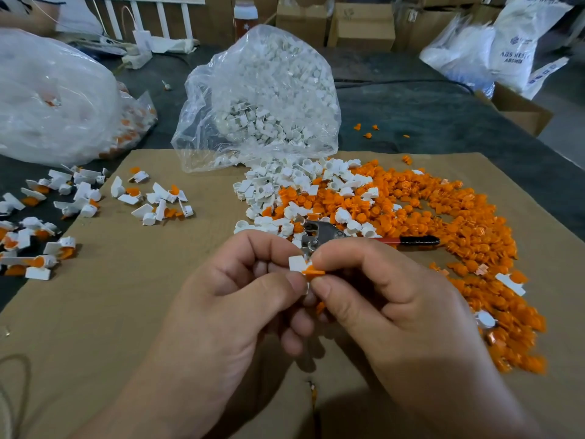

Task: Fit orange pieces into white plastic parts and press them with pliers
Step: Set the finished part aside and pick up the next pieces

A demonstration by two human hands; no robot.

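**Seating the orange piece square before we reach for the pliers**

We are at the fitting step. Our left hand (240, 280) pinches a white plastic part (297, 263) between thumb and forefinger, the other fingers curled beneath it. Our right hand (389, 296) pinches an orange piece (313, 272) the same way and holds it against the white part's edge. Both are held in the air above the cardboard sheet (126, 327) that covers the counter (411, 115). We cannot tell whether the orange piece is already in its socket, because our fingertips hide the joint.

To do this well, we should keep the white part still in the left hand and let the right do the aligning. The orange piece looks flat and level here, and we judge it should go in straight rather than canted. A crooked start would likely jam or crack once it is squeezed. We should feel for an even seat before letting go.

The pliers (323, 232) lie just beyond our hands, their head half buried in loose white parts at the edge of the orange pile (443, 223). When we pick them up, the left hand's pinch should stay clear of the joint so the tool can close on it. Finished pieces (152, 198) lie scattered to the left.
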